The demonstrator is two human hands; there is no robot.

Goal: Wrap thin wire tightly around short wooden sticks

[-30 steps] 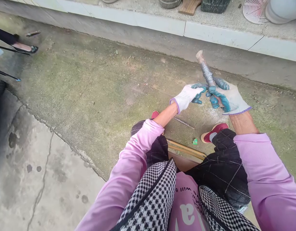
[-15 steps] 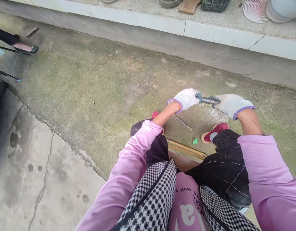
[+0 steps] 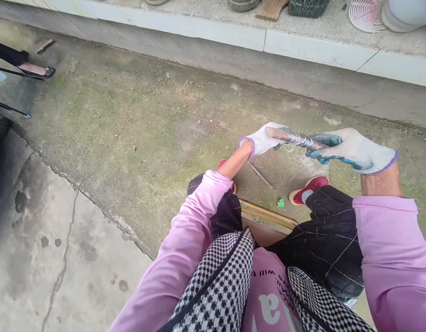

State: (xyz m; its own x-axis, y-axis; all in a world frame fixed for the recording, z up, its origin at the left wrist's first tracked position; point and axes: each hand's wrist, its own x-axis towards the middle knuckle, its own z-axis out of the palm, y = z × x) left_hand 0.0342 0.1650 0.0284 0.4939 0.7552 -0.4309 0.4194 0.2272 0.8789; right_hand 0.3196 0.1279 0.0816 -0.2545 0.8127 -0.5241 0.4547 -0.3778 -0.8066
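A: What have you got there?

B: A wire-wrapped stick (image 3: 296, 138), lying almost level at 12 o'clock above my knees. My right hand (image 3: 351, 150) is closed round its right end; my left hand (image 3: 263, 138) curls behind the bare left tip.

A: How does it feel?

B: Stiff and light, I'd judge. The wire looks rough, so the gloves should bite there.

A: Changed in the last half second?

B: Yes, my right hand rolled palm-up and more of the stick shows.

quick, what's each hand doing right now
left hand: closed on one end of the wire-wrapped stick
right hand: closed on its other end
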